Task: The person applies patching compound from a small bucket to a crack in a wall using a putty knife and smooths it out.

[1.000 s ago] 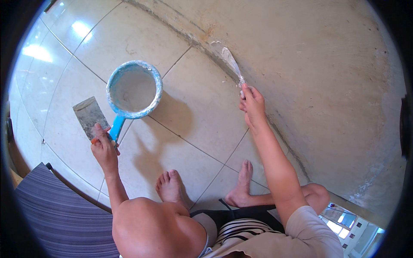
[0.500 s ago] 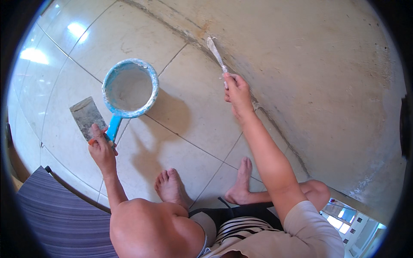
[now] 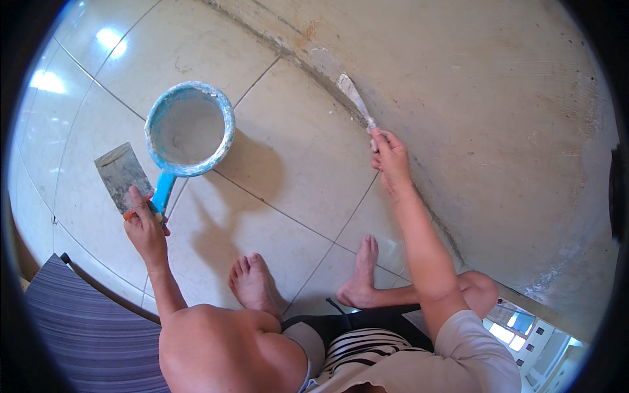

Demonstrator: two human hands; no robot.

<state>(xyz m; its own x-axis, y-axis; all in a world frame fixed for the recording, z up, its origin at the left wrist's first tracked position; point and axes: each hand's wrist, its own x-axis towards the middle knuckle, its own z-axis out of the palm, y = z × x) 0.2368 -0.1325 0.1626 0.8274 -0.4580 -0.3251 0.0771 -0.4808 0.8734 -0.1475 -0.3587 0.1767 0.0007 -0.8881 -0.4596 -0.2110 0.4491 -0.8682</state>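
Observation:
My left hand (image 3: pixel 145 226) is closed round the handle of a blue plastic dipper (image 3: pixel 162 187), whose rim is crusted with white. Pale grey paste (image 3: pixel 190 128) lies inside it. A wide, smeared scraper (image 3: pixel 124 175) is gripped in the same hand, its blade pointing up beside the dipper. My right hand (image 3: pixel 392 160) closes on the handle of a narrow putty knife (image 3: pixel 354 95). Its white-coated blade is against the foot of the wall (image 3: pixel 485 131), just above the floor joint. A damp-looking smear of paste (image 3: pixel 324 62) shows on the wall beyond the blade's tip.
Pale tiles (image 3: pixel 288 150) cover the floor up to the wall's base. My bare feet (image 3: pixel 252 281) rest on them. A dark striped panel (image 3: pixel 92 327) stands at the lower left. Bright openings (image 3: pixel 514 331) show at the lower right.
My right hand has drawn the putty knife rightward and nearer along the wall's foot, and a paste smear now shows behind it. My left hand still holds the dipper and scraper.

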